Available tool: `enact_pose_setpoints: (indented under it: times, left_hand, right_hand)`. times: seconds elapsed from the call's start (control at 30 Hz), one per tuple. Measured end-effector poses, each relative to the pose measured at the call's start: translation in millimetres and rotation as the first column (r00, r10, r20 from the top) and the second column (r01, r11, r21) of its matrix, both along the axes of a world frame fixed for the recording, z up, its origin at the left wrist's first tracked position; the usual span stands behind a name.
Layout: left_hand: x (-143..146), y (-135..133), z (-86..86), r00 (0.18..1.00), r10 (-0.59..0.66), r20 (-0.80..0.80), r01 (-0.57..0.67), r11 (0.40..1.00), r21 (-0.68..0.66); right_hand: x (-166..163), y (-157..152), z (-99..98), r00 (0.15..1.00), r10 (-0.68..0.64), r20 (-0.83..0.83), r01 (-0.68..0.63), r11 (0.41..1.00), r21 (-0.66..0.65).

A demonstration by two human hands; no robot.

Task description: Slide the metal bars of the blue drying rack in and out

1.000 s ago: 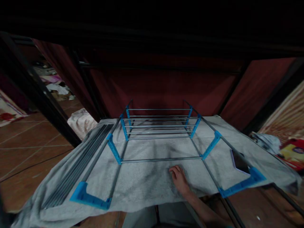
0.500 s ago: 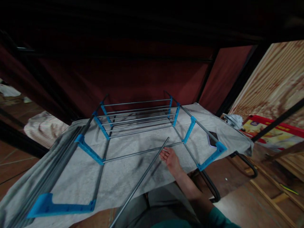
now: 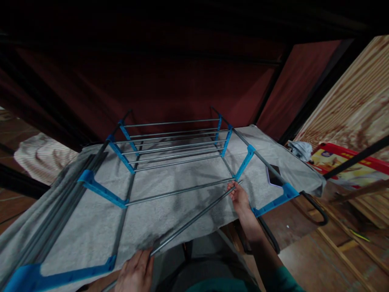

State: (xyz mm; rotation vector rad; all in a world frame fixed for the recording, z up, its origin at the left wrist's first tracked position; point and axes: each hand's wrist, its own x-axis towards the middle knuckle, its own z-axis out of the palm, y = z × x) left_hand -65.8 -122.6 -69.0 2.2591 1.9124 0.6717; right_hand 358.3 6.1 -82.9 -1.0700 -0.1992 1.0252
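Note:
A thin grey metal rod [image 3: 194, 219] slants across the front of a partly built rack with blue plastic brackets [image 3: 103, 190]. Near its lower end, my left hand [image 3: 135, 271] is closed around the rod. My right hand [image 3: 238, 197] pinches the rod's far end, close to the foot of a blue bracket [image 3: 244, 163] on the right side. Behind the held rod, a single crossbar [image 3: 182, 191] joins the two side frames. Several more crossbars [image 3: 176, 148] run between the brackets farther back.
The rack lies on a grey cloth [image 3: 158, 219] over a table. Several loose tubes [image 3: 57, 215] lie along the left side. A phone [image 3: 274, 175] rests inside the right frame. Right of the table are a red and yellow box [image 3: 343, 166] and wooden frames [image 3: 346, 251] on the floor.
My left hand has come into view, gripping the rod. My right hand has moved right with the rod's far end and closed on it. The rod now lies at a flatter angle.

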Motion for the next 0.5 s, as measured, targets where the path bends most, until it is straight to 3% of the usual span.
enact_pose_setpoints:
  times: [0.13,0.23,0.37,0.5]
  left_hand:
    - [29.1,32.7,8.2,0.997,-0.045,-0.066,0.048,0.998,0.05]
    - [30.4,51.7,10.4,0.995,-0.001,-0.105,0.009,0.997,0.08]
    - [10.3,67.5,7.6,0.982,0.181,-0.058,-0.17,0.974,0.148]
    - [-3.2,75.4,8.0,0.888,0.41,0.21,-0.444,0.882,0.157]
  right_hand:
    - [20.6,1.0,-6.7,0.999,-0.042,-0.006,0.042,0.997,-0.059]
    - [29.6,-1.0,-9.0,0.998,-0.055,-0.002,0.055,0.995,-0.088]
    - [34.2,-3.9,-10.6,0.998,-0.062,0.027,0.065,0.99,-0.124]
    - [37.0,-6.9,-14.6,0.994,-0.058,0.097,0.074,0.982,-0.172]
